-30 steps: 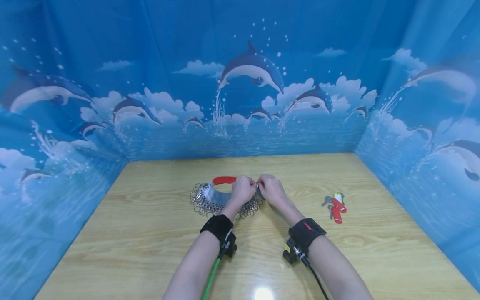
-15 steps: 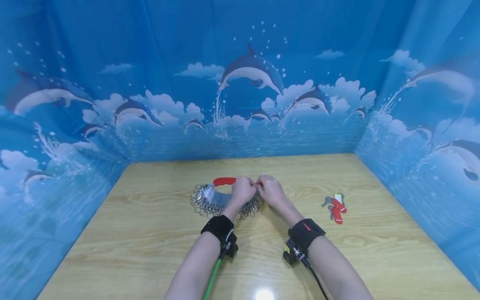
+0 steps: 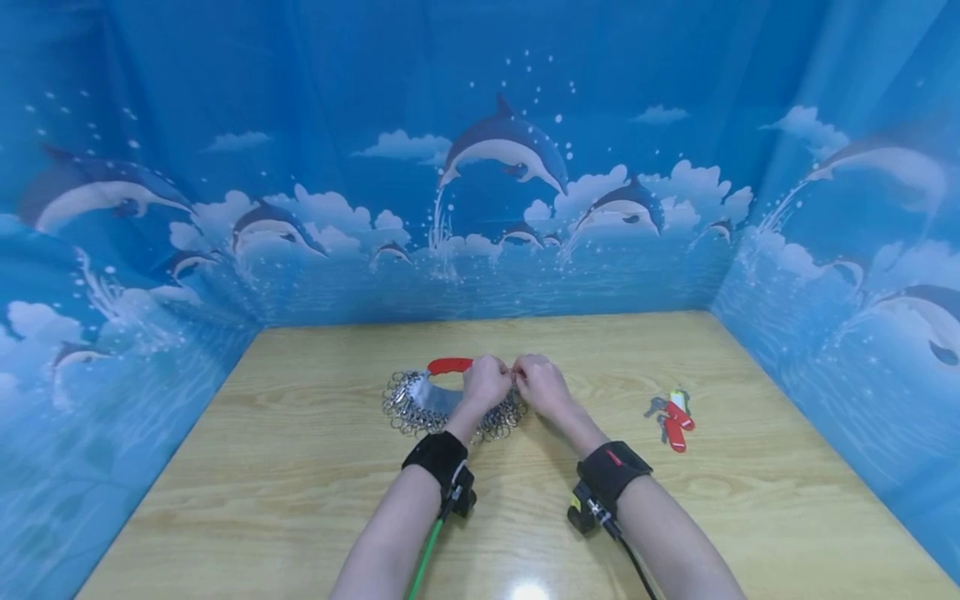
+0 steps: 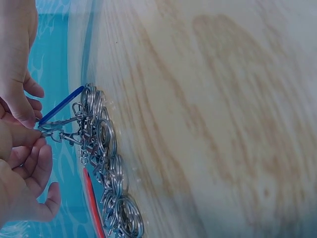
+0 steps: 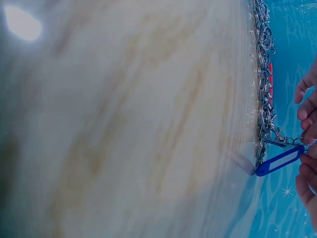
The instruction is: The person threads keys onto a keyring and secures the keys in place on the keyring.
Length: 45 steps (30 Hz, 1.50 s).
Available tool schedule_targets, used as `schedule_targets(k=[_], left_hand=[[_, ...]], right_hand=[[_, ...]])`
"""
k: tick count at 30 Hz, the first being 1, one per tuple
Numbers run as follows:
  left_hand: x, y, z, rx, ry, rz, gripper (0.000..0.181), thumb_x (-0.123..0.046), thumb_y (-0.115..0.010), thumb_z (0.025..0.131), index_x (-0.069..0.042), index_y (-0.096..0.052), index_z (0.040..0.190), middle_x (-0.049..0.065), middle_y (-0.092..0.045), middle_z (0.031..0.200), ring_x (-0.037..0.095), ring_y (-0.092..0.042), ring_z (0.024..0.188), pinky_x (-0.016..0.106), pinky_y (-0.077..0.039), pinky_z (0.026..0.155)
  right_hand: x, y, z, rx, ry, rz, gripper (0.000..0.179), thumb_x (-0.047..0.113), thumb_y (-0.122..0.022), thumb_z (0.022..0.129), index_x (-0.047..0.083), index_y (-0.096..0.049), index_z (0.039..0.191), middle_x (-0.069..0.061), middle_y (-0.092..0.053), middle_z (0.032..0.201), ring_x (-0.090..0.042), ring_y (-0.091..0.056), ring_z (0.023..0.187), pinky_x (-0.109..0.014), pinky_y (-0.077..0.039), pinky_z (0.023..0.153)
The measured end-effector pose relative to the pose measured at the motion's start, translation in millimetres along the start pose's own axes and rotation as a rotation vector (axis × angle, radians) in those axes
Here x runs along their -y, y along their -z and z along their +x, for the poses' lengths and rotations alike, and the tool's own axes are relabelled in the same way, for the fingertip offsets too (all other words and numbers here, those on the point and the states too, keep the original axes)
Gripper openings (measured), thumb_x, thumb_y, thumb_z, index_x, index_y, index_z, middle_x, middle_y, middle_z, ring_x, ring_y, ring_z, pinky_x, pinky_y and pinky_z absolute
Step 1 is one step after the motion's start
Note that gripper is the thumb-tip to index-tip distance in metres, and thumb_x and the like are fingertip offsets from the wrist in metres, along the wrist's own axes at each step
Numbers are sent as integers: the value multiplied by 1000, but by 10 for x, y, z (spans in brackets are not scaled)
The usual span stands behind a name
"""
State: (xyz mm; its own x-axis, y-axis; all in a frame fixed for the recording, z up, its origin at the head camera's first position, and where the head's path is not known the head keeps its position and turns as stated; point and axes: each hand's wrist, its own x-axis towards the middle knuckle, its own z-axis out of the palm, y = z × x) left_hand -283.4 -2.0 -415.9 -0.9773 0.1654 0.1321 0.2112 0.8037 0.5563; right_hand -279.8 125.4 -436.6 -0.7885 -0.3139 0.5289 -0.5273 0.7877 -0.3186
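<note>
A large key holder with a red handle [image 3: 448, 365] and a curved metal plate [image 3: 438, 398] carries a thick fringe of metal clasps and split rings [image 4: 105, 136]. At its right end my left hand [image 3: 486, 383] and right hand [image 3: 543, 385] meet. In the left wrist view, the left fingers pinch a small split ring [image 4: 45, 132] hanging from a swivel clasp [image 4: 69, 136]. The right thumb and fingers grip that ring's other side. A blue key tag [image 5: 280, 161] with a white label dangles right at the right fingertips. The fingertips partly hide the ring.
Several loose keys with two red tags [image 3: 675, 434] and a yellow one [image 3: 678, 398] lie to the right on the wooden table [image 3: 315, 517]. A blue dolphin-print curtain [image 3: 480, 250] encloses the back and both sides.
Both hands stay together at the holder's right end, with only slight finger movement. The head view has tilted a little; the keys and holder have not moved on the table.
</note>
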Motion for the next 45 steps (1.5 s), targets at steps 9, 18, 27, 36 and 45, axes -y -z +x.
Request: schedule_targets(k=[9, 18, 27, 36, 45], left_hand=[[22, -19, 27, 2, 19, 44, 49, -16, -56, 88, -16, -34, 45, -6, -20, 42, 11, -20, 40, 29, -27, 56], [85, -92, 22, 28, -28, -23, 44, -12, -55, 84, -16, -30, 48, -6, -17, 45, 10, -15, 41, 25, -19, 49], [74, -76, 5, -59, -81, 28, 41, -10, -54, 85, -16, -33, 50, -6, -21, 46, 12, -23, 43, 26, -27, 55], [43, -33, 17, -35, -46, 61, 44, -15, -55, 89, -16, -36, 49, -5, -25, 44, 12, -28, 41, 30, -32, 60], [31, -5, 9, 12, -28, 108, 42, -9, -52, 86, -16, -34, 49, -5, -23, 44, 13, -25, 43, 39, -33, 69]], right_hand=[[0, 21, -23, 31, -49, 10, 5, 0, -62, 82, 4, -64, 81, -9, -64, 81, -26, -60, 78, -37, -49, 71], [22, 46, -38, 69, -260, 55, 5, 5, -60, 84, 4, -65, 82, -8, -65, 81, -24, -60, 74, -36, -49, 68], [51, 52, 27, 77, -235, 76, 4, 6, -61, 84, 4, -63, 82, -8, -64, 80, -24, -60, 73, -37, -48, 68], [55, 35, 29, 52, -130, 47, 4, 3, -62, 84, 5, -62, 80, -8, -63, 79, -25, -59, 74, -37, -48, 68], [44, 6, 14, 17, -47, 17, 6, -3, -60, 81, 2, -63, 80, -10, -63, 79, -26, -61, 74, -36, -50, 67]])
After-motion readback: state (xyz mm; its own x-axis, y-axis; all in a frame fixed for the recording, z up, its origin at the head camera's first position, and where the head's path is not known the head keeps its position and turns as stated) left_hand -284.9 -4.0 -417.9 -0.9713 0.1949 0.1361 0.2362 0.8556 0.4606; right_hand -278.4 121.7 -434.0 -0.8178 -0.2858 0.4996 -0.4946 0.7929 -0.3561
